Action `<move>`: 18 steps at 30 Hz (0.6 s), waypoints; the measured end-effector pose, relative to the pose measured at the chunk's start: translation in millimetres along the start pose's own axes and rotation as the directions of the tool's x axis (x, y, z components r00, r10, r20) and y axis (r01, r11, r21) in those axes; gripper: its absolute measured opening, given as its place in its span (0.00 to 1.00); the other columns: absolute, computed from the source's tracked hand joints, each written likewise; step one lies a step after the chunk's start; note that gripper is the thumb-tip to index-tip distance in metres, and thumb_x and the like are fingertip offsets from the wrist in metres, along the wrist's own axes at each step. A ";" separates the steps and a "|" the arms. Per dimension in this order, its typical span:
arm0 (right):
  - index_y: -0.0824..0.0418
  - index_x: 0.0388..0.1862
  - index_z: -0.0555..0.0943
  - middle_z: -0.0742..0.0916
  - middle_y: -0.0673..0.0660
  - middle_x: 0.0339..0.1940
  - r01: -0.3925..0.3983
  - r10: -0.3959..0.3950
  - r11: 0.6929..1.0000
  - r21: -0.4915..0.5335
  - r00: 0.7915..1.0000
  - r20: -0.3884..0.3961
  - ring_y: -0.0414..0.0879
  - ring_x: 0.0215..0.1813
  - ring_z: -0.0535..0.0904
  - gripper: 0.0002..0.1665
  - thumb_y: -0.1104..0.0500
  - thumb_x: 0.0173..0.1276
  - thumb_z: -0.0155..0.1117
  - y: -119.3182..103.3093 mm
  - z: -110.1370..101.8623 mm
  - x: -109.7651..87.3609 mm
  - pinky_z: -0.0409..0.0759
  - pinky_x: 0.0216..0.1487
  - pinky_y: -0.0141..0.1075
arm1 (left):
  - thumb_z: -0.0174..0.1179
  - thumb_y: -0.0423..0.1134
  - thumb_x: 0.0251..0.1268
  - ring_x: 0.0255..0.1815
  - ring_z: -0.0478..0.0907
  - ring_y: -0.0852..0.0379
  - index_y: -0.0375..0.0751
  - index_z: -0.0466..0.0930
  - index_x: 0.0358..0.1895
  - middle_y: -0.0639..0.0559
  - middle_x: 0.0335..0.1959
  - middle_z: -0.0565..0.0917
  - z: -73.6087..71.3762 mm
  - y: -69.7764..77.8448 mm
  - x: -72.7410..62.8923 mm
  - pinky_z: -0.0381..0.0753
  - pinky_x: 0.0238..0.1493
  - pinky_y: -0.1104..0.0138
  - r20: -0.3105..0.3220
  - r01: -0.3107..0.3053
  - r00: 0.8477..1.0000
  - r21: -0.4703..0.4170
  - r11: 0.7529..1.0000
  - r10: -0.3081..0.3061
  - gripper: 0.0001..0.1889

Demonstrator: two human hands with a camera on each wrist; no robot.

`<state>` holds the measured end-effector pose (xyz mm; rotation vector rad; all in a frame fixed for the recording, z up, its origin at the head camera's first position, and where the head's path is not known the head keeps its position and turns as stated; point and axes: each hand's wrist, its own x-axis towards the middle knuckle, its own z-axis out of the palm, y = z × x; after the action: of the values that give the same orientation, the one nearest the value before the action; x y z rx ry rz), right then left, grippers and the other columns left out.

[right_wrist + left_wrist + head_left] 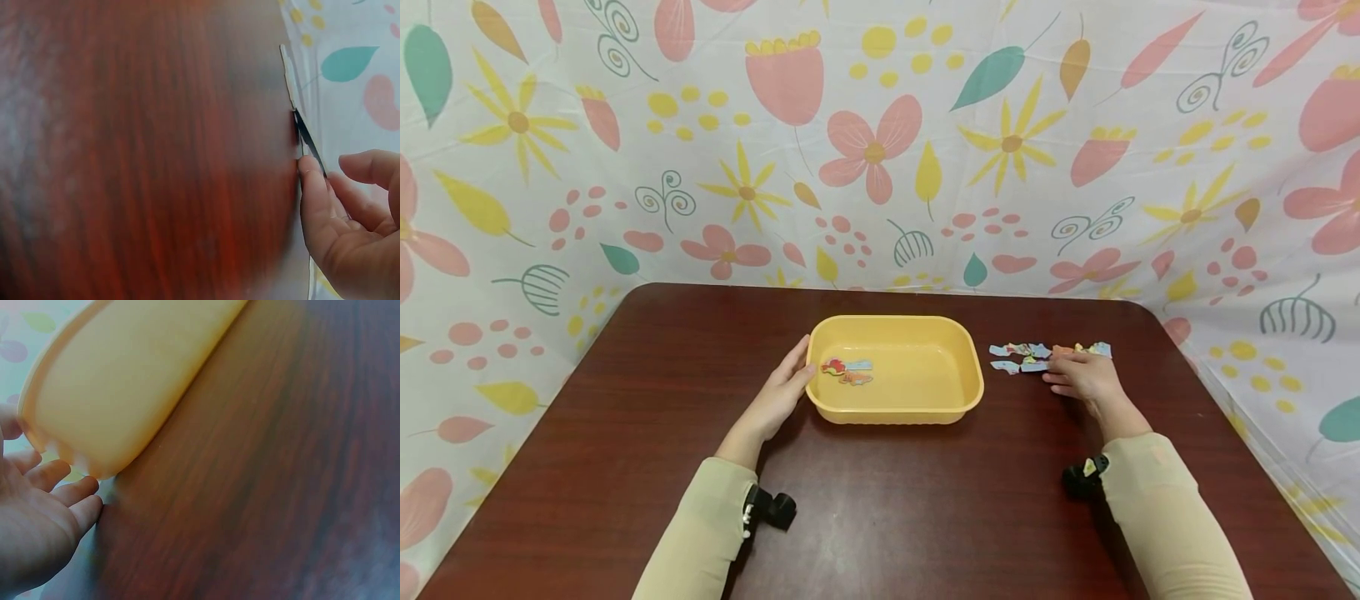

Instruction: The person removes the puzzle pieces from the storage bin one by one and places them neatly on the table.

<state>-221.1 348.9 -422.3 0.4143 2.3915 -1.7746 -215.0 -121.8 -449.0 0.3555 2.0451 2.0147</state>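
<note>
From the centre of the head view, the left hand is placed near 8 o'clock, and the sleeved left forearm is angled toward 1 o'clock. The left thumb is set apart from the lightly spread left fingers. The right hand is placed between 3 and 4 o'clock, the sleeved right forearm being angled toward 11 o'clock. The right thumb is held clear of the extended right fingers.
</note>
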 end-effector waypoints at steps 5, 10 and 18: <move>0.78 0.67 0.60 0.83 0.46 0.35 0.000 -0.001 0.999 -0.051 1.000 -0.022 0.33 0.32 0.84 0.34 0.56 0.72 0.51 -1.5 -0.6 -2.7 0.84 0.36 0.30 | 0.40 0.37 0.77 0.76 0.48 0.48 0.47 0.39 0.77 0.44 0.77 0.46 -0.1 -0.5 0.4 0.54 0.73 0.54 -0.001 0.000 1.000 0.000 1.000 0.000 0.31; 0.77 0.67 0.61 0.85 0.51 0.40 -0.003 0.000 0.997 -0.075 0.999 -0.037 0.32 0.32 0.84 0.33 0.54 0.74 0.48 -3.4 -3.3 -6.6 0.84 0.37 0.30 | 0.39 0.37 0.77 0.76 0.48 0.48 0.46 0.38 0.77 0.44 0.77 0.46 -0.2 -1.0 0.7 0.54 0.73 0.53 0.004 -0.001 1.000 -0.004 1.000 0.001 0.31; 0.76 0.68 0.61 0.86 0.52 0.41 0.021 -0.024 0.998 -0.065 0.999 -0.049 0.32 0.34 0.84 0.35 0.52 0.73 0.49 -8.8 -6.0 -13.3 0.84 0.39 0.31 | 0.40 0.37 0.77 0.76 0.48 0.48 0.48 0.39 0.77 0.44 0.77 0.46 0.3 -0.3 -0.1 0.54 0.73 0.53 0.000 0.005 1.000 -0.003 1.000 -0.005 0.31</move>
<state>-210.8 350.5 -408.8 0.4304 2.4894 -1.7098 -214.8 -121.5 -449.3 0.3497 2.0405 2.0152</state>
